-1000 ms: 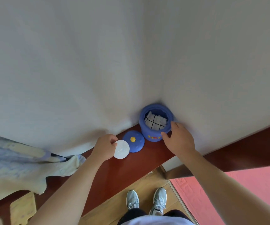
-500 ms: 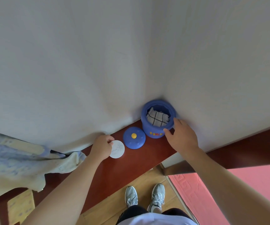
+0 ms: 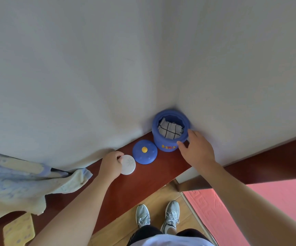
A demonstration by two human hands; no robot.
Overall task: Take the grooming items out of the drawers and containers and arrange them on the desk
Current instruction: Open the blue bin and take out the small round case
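Head cam looks steeply down here. The blue pot (image 3: 165, 144) sits in the back corner of the counter (image 3: 152, 176), tucked in where the two walls meet. Its top is open and a white cloth with black grid lines (image 3: 170, 129) is stuffed inside. I only get the top of that cloth; anything under it is hidden. There's orange and red lettering on the pot's front, but the right hand (image 3: 196, 150) covers part of it and I can't read it. That hand is grasping the pot's right side, thumb on the wall and forefinger up at the rim, with the other fingers out of sight behind the hand.

The blue lid (image 3: 140, 157) with its yellow knob lies on the counter just left of the pot, touching or nearly, can't tell which. Just beside the lid is a white disc (image 3: 129, 166) with a faint pattern, too washed out to say what it is. The left hand (image 3: 110, 165) pinches its left edge, fingers curled, thumb on top.

Further left, a blue-and-cream cloth (image 3: 19, 180) is draped over the counter's left end, cut off by the frame. A yellow flat thing (image 3: 18, 229) in the bottom-left corner is also cut off. Below the counter's front edge I see grey trainers (image 3: 143, 215) and a pink mat (image 3: 268, 201).
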